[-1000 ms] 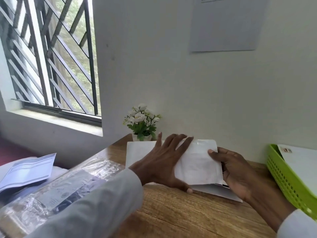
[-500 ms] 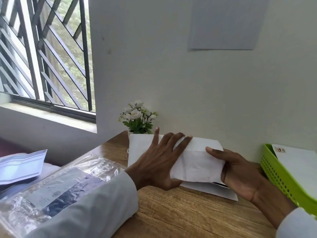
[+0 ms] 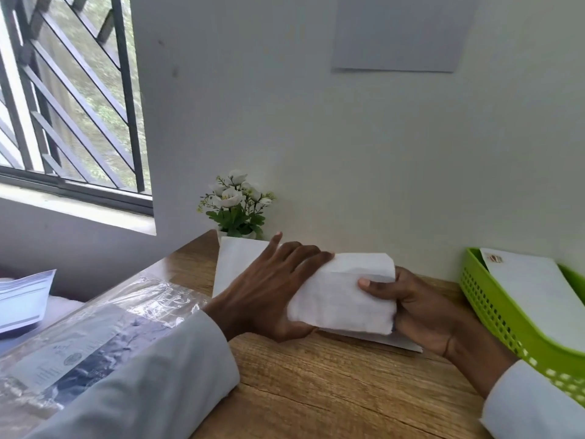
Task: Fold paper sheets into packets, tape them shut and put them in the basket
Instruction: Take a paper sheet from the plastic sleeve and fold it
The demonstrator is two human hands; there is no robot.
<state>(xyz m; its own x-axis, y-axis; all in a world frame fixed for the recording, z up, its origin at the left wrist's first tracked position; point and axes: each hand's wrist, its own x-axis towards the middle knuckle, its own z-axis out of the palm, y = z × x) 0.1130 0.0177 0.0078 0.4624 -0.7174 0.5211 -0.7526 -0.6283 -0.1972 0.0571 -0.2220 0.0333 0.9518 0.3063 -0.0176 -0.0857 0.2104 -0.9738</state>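
A white folded paper sheet (image 3: 345,296) lies between my hands, over a flat sheet (image 3: 235,264) on the wooden table (image 3: 332,391). My left hand (image 3: 269,289) lies flat across its left part, thumb under the near edge. My right hand (image 3: 414,308) grips the right end, thumb on top and fingers curled behind the flap. A green perforated basket (image 3: 493,315) stands at the right with a white packet (image 3: 538,289) lying in it.
A small pot of white flowers (image 3: 235,204) stands against the wall behind the paper. A clear plastic-wrapped pack (image 3: 95,331) lies on the table's left. Printed papers (image 3: 22,299) rest further left, below a barred window (image 3: 72,90).
The right side of the sheet has been folded inward, so the paper is narrower. My right hand moved left with the flap; the left hand stayed pressing. The view tilted upward slightly.
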